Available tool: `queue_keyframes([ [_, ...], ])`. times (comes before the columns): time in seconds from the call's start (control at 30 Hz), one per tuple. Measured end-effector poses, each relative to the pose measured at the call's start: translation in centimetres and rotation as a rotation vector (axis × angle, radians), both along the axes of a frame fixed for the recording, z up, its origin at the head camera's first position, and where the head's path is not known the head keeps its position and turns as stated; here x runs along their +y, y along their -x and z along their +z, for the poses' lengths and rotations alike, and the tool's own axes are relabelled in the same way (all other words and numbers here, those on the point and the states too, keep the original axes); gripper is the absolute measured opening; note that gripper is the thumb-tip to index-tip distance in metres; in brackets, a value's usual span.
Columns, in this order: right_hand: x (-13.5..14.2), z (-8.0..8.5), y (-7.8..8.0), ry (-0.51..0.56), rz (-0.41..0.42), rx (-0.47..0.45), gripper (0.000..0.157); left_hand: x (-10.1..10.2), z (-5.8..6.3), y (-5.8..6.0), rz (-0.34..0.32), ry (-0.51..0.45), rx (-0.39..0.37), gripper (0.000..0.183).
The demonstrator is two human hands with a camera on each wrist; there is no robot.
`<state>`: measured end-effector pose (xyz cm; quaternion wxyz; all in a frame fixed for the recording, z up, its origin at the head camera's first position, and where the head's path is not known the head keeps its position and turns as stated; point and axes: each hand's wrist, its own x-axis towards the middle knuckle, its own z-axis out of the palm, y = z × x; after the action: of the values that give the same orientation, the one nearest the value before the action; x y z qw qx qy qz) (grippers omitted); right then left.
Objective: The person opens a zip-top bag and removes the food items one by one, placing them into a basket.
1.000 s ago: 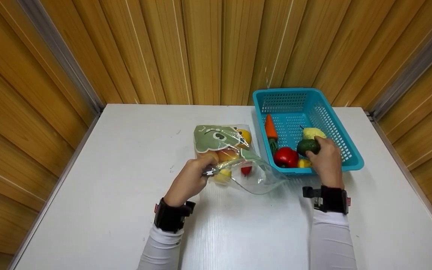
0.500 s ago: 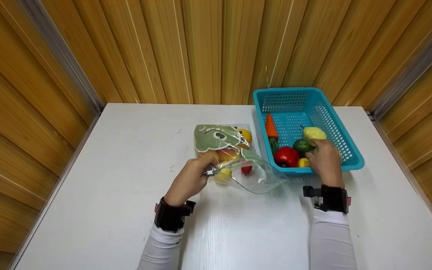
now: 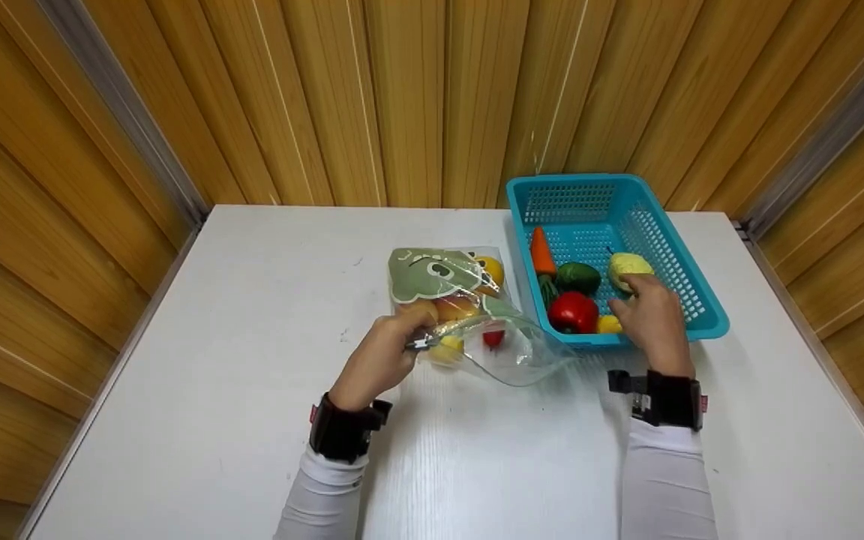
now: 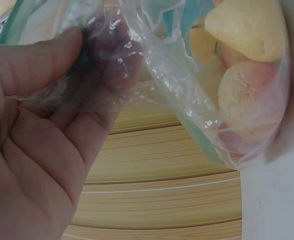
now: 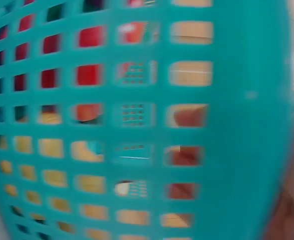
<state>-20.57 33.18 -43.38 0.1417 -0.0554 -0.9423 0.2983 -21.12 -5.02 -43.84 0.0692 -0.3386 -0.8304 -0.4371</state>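
My left hand [image 3: 379,356] pinches the mouth of a clear zip bag [image 3: 522,360] by its slider corner. In the left wrist view, its fingertips show through the plastic [image 4: 114,50]. A green cartoon print covers the bag's far part; several fruits lie inside, including a red one [image 3: 493,337] and a yellow one [image 4: 249,30]. My right hand [image 3: 655,326] is over the near right of a blue basket [image 3: 706,311], thumb and forefinger apart, fingertips at a pale yellow-green pear [image 3: 629,268]. The right wrist view mostly shows the basket's slotted wall [image 5: 232,125].
Also in the basket lie a carrot [image 3: 541,253], a dark green oval fruit [image 3: 578,277], a red pepper-like piece [image 3: 573,312] and a small yellow piece [image 3: 609,324]. Wood-patterned walls [image 3: 402,105] enclose the white table [image 3: 252,315] at back and sides.
My right hand has let go of the dark green fruit, which now lies further left, beside the carrot. The pear has shifted slightly right. My left hand keeps its grip on the bag.
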Motion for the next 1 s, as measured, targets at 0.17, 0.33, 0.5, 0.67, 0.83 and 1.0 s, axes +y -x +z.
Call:
queue_keyframes([
  [0.17, -1.4, 2.1, -1.5, 0.067, 0.15, 0.164, 0.043, 0.0, 0.1, 0.0, 0.004, -0.004, 0.003, 0.04],
  [0.33, -3.8, 4.2, -3.6, 0.124, 0.37, 0.309, 0.043, 0.0, 0.1, 0.0, 0.003, -0.017, -0.003, 0.042],
  [0.5, -6.0, 5.3, -5.1, 0.129, 0.614, 0.265, 0.041, 0.1, 0.0, -0.1, 0.019, -0.014, 0.001, 0.039],
  [0.67, -7.7, 5.4, -5.2, 0.089, 0.788, 0.081, 0.035, 0.1, 0.1, -0.1, 0.024, -0.015, -0.002, 0.039],
  [0.83, -9.5, 4.7, -4.4, -0.009, 0.87, -0.076, 0.033, 0.1, 0.0, 0.0, 0.021, -0.017, -0.006, 0.039],
  [1.0, -11.7, 2.7, -2.9, -0.136, 0.905, -0.068, 0.03, 0.1, 0.0, 0.0, 0.02, -0.007, -0.005, 0.039],
])
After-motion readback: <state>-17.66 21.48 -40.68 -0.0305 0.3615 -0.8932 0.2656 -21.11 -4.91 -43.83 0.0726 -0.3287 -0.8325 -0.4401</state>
